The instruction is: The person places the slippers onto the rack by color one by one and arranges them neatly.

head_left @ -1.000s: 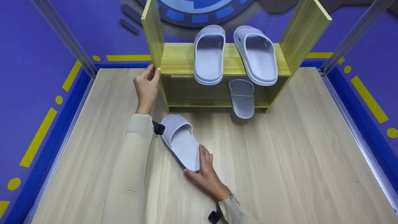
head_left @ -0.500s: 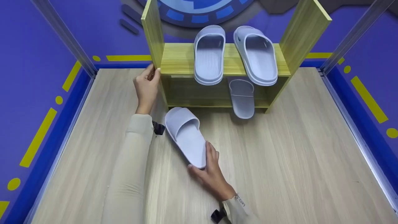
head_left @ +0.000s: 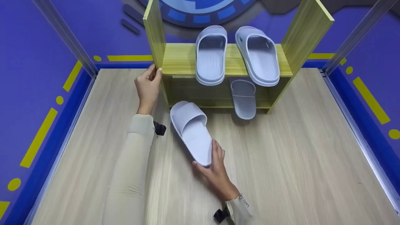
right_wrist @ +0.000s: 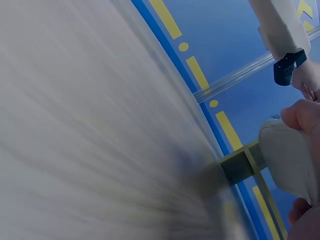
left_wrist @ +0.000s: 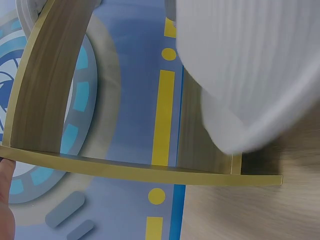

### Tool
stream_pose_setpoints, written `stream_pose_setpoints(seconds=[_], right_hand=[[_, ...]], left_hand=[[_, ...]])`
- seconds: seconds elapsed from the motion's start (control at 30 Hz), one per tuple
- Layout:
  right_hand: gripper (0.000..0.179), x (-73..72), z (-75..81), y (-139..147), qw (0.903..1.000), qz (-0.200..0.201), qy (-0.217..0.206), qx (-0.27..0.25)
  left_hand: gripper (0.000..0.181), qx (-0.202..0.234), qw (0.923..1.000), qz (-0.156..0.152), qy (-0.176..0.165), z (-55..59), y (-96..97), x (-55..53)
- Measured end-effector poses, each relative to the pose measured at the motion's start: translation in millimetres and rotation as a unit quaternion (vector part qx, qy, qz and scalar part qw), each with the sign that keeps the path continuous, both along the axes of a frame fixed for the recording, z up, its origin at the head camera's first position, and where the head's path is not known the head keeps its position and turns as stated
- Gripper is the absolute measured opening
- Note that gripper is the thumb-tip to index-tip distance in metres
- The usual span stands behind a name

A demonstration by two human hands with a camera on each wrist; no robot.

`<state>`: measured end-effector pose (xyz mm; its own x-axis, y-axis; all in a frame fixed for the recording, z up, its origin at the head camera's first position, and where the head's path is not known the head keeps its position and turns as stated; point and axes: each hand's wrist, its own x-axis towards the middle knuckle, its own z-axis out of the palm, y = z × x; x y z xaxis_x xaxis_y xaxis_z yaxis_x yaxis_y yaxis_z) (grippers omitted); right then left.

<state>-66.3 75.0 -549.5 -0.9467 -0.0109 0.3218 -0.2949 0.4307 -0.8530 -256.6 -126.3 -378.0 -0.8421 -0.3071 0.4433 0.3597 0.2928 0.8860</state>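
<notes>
My right hand (head_left: 218, 175) grips a pale grey slide slipper (head_left: 197, 139) by its heel, thumb on one side and fingers along the other. The slipper's toe points up and left, overlapping the front lower-left corner of a wooden shoe rack (head_left: 179, 59) in the head view. Large and close, the same slipper (left_wrist: 250, 60) shows from beneath in the left wrist view. My left hand (head_left: 147, 89) pinches the front edge of the rack's left side panel, level with the upper board. In the right wrist view, fingers and thumb wrap the slipper (right_wrist: 286, 157).
Two closed-toe slippers (head_left: 211, 57) stand on the upper board, heels jutting past its front edge. Another slide (head_left: 244, 104) sits on the lower level, right of centre, its heel over the front. Blue-purple walls (head_left: 34, 72) enclose the wood-look floor (head_left: 306, 162).
My right hand has carried the slipper up and to the right, from near the left wrist to the rack's lower front. The left hand has stayed on the side panel.
</notes>
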Motion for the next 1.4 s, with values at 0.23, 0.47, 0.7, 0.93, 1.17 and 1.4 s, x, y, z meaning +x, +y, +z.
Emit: stream_pose_setpoints(seconds=[0.23,0.47,0.7,0.93,1.17,1.4], right_hand=[[0.099,-8.0,-1.5,-1,0.9985,-0.045,0.033,-0.002],[0.099,-23.3,-0.2,0,0.9962,-0.081,0.030,0.002],[0.099,-38.0,0.8,0,0.9949,-0.096,0.030,-0.005],[0.102,-59.7,2.2,1,0.9929,-0.117,0.022,-0.012],[0.102,-83.6,5.2,0,0.9908,-0.134,0.020,-0.009],[0.100,-108.5,8.6,0,0.9879,-0.154,0.019,0.004]], left_hand=[[0.032,-0.004,0.9999,-0.001,0.012,-9.4,-3.2,-9.5],[0.033,-0.009,0.9998,0.004,0.018,-20.7,-7.5,-19.1],[0.033,-0.014,0.9999,0.009,0.000,-0.2,-0.1,-1.4],[0.034,-0.012,0.9999,0.001,-0.003,-0.2,-0.6,-0.2],[0.033,-0.016,0.9998,0.004,0.007,-1.1,-0.6,-0.4],[0.032,-0.016,0.9998,0.004,0.006,-1.1,-0.5,-0.1]])
